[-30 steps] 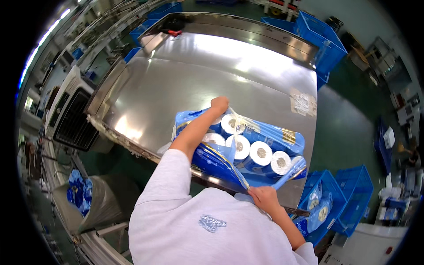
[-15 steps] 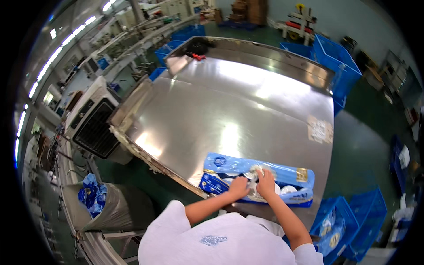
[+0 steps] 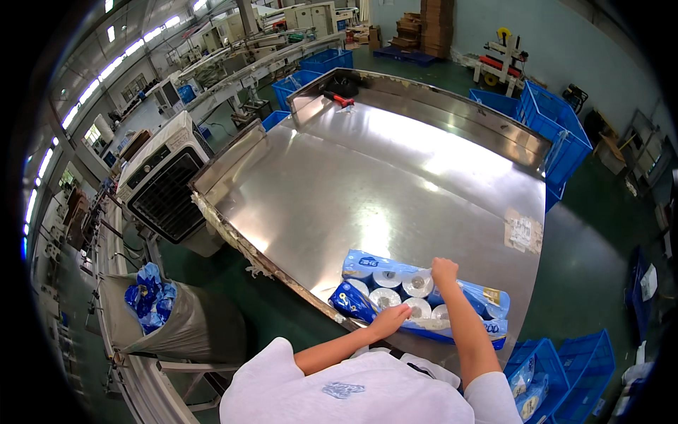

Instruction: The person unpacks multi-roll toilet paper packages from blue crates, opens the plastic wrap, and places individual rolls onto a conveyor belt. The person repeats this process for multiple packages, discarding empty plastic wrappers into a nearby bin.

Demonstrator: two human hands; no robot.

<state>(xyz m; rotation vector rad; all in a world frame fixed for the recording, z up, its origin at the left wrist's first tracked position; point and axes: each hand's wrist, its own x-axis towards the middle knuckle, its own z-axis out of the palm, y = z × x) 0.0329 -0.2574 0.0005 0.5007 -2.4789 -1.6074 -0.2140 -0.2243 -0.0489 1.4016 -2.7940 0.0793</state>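
Both hands are on the blue plastic pack of white toilet-paper rolls, which lies flat at the near edge of the big shiny steel table, at about five o'clock on its surface. The left hand lies open over the pack's near side, fingers spread across the roll ends at the torn wrapper, pressing rather than clutching. The right hand sits at the pack's far edge, at one o'clock from the left hand, fingers curled down onto the plastic; whether it pinches the film I cannot tell. Off the table at nine o'clock stands a grey bin lined with a bag and stuffed with blue wrappers. At three to five o'clock, blue plastic crates sit on the green floor. A paper label is stuck to the table at two o'clock from the pack.
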